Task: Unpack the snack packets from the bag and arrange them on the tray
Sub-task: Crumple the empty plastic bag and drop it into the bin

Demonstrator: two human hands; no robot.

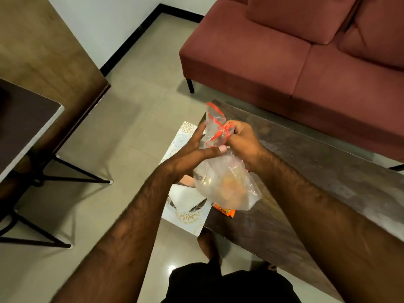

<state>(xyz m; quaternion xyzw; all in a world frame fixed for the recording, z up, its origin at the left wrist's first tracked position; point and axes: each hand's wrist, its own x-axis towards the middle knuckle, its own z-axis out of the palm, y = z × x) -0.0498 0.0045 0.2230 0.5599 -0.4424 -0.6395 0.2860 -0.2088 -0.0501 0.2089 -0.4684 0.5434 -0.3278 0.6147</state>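
A clear plastic bag [227,184] with a red-edged mouth hangs above the dark table's left end, and blurred orange snack packets show through its lower part. My right hand [242,141] is closed around the bunched red-edged top. Fingers and thumb of my left hand [196,152] press on the bag's upper side. Below the bag lies a white tray [188,217] with gold flower patterns, jutting past the table's left edge. On the tray rest a white packet [185,197] and a pink one, partly hidden. An orange packet [225,211] lies beside the tray on the table.
The dark wooden coffee table [306,182] runs to the right. A reddish sofa [295,62] stands behind it. A small dark table with black metal legs [26,127] is at the left. Beige floor tiles lie between. My legs in dark shorts are below.
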